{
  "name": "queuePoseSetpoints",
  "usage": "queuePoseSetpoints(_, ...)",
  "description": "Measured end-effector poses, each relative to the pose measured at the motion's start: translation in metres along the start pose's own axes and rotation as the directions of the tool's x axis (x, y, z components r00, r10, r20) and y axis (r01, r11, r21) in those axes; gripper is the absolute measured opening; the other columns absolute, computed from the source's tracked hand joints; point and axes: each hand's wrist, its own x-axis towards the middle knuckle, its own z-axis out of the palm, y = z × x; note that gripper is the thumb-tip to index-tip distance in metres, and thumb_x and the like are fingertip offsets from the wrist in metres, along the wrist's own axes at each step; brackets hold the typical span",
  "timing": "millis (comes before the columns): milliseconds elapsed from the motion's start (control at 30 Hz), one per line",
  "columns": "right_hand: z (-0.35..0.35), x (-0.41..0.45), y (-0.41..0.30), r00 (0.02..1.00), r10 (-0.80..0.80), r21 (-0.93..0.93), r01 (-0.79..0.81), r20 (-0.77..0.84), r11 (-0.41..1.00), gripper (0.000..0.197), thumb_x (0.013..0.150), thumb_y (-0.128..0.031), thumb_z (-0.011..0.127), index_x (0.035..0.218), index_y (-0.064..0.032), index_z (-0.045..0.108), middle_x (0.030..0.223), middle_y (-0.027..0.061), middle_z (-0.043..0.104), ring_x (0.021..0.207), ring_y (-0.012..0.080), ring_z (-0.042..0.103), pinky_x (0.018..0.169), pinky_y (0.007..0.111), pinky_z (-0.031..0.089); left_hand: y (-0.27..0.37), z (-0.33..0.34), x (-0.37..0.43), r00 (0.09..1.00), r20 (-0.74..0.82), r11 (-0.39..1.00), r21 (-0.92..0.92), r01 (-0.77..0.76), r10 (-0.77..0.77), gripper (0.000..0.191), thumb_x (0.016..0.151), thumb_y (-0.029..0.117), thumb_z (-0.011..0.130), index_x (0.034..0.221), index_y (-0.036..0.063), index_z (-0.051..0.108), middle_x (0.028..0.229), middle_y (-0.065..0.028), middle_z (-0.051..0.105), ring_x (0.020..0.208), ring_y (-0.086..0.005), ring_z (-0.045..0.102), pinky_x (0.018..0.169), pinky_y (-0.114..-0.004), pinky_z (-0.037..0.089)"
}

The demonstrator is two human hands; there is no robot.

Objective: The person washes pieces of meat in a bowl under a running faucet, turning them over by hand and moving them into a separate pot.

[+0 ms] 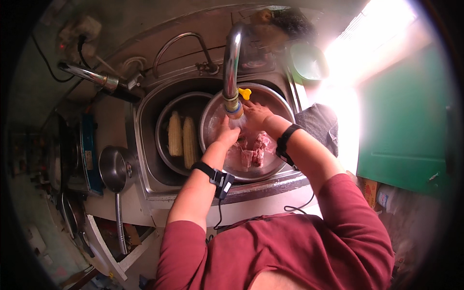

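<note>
Both my hands are inside a wide stainless steel basin [281, 98] below a chrome faucet [232, 58], whose water runs down between them. My left hand [228, 134] is at the basin's left side, thumb and finger apart, with nothing seen in its grasp. Beyond the stream, my right hand [256, 115] spreads its fingers towards the far wall of the basin; its fingertips are partly hidden by the faucet's yellow-handled end. Chunks of raw, bone-in meat [258, 148] lie in shallow cloudy water at the basin's near side, just below my hands.
Two peeled corn cobs [175, 134] lie in a second metal bowl [161, 157] within the sink [148, 181]. A thinner curved tap [181, 36] rises behind. Left of the sink are a long-handled saucepan [112, 170] and a gas stove [88, 156]. A green container [308, 61] stands back right.
</note>
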Motion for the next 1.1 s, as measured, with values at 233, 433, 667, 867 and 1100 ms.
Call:
queuePoseSetpoints(233, 0.037, -0.012, 0.020, 0.982, 0.084, 0.054, -0.095, 0.171, 0.994, 0.069, 0.064, -0.052, 0.053, 0.117, -0.0105, 0.037, 0.115, 0.0212, 0.039, 0.103, 0.0334, 0.043, 0.087, 0.035, 0.036, -0.017, 0.002, -0.033, 0.949, -0.193, 0.967, -0.012, -0.256, 0.249, 0.028, 0.064, 0.007, 0.053, 0.092, 0.0001, 0.053, 0.095, -0.0157, 0.050, 0.089, -0.0270, 0.050, 0.079, -0.032, 0.039)
queuePoseSetpoints(433, 0.054, -0.036, 0.015, 0.936, 0.196, 0.266, -0.277, 0.294, 0.923, 0.090, 0.055, -0.065, 0.054, 0.124, -0.0116, 0.028, 0.125, 0.0237, 0.022, 0.113, 0.0401, 0.027, 0.092, 0.041, 0.027, -0.025, -0.021, -0.085, 0.697, -0.701, 0.986, 0.059, -0.153, 0.150, 0.035, 0.065, 0.006, 0.052, 0.097, -0.0048, 0.047, 0.100, -0.0200, 0.047, 0.093, -0.0304, 0.045, 0.084, -0.038, 0.034)
queuePoseSetpoints(667, 0.058, -0.051, -0.010, 0.949, 0.245, 0.388, -0.306, 0.201, 0.869, 0.097, 0.052, -0.064, 0.058, 0.126, -0.0147, 0.021, 0.125, 0.0223, 0.023, 0.112, 0.0426, 0.025, 0.094, 0.042, 0.024, -0.042, -0.037, -0.094, 0.881, 0.280, 0.528, -0.717, 0.456, -0.380, 0.011, 0.062, 0.002, 0.050, 0.073, 0.0013, 0.050, 0.062, -0.0042, 0.051, 0.048, -0.0175, 0.051, 0.041, -0.029, 0.043)
queuePoseSetpoints(867, 0.053, -0.068, -0.014, 0.992, 0.108, 0.391, -0.128, 0.073, 0.911, 0.085, 0.062, -0.057, 0.055, 0.126, -0.0140, 0.020, 0.124, 0.0223, 0.024, 0.112, 0.0388, 0.028, 0.093, 0.041, 0.027, -0.031, -0.053, -0.098, 0.907, 0.116, 0.591, -0.724, 0.356, -0.404, 0.006, 0.061, -0.001, 0.048, 0.066, -0.0004, 0.050, 0.058, -0.0062, 0.049, 0.042, -0.0164, 0.048, 0.036, -0.027, 0.039)
queuePoseSetpoints(1100, -0.041, -0.011, 0.056, 0.570, 0.290, 0.506, 0.263, -0.768, 0.822, 0.055, 0.067, -0.018, 0.058, 0.114, -0.0003, 0.034, 0.118, 0.0196, 0.035, 0.106, 0.0318, 0.038, 0.088, 0.035, 0.034, -0.045, -0.065, -0.093, 0.921, 0.096, 0.646, -0.686, 0.335, -0.376, 0.017, 0.059, -0.005, 0.045, 0.075, -0.0010, 0.050, 0.065, -0.0052, 0.050, 0.056, -0.0170, 0.050, 0.047, -0.027, 0.042)
